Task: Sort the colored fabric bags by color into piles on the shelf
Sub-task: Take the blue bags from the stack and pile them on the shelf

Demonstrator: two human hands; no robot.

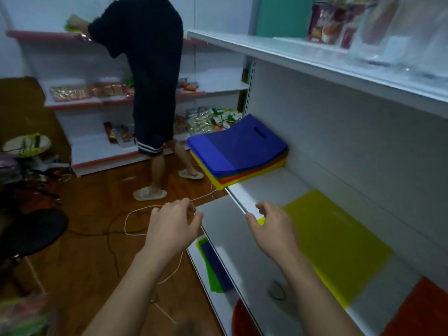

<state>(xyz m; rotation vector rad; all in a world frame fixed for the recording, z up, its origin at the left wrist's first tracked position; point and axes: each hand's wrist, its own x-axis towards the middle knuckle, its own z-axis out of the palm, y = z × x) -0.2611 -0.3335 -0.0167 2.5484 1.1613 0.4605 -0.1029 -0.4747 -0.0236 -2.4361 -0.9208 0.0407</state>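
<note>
A mixed stack of fabric bags [238, 151], blue on top with green, red and yellow layers under it, lies at the far end of the white shelf [264, 185] and overhangs its edge. A flat yellow bag [332, 241] lies on the shelf, and a red bag [421, 309] lies at the near right. My right hand [271, 226] hovers at the shelf's front edge by the yellow bag's corner, fingers loosely curled, holding nothing. My left hand [173, 223] hangs in front of the shelf, fingers loosely curled and empty.
On the lower shelf lie green and blue bags [214, 267] and a red piece [240, 318]. A person in dark clothes [150, 76] bends at the back shelves. A white cord [145, 214] trails over the wooden floor. A black stool [31, 234] stands at the left.
</note>
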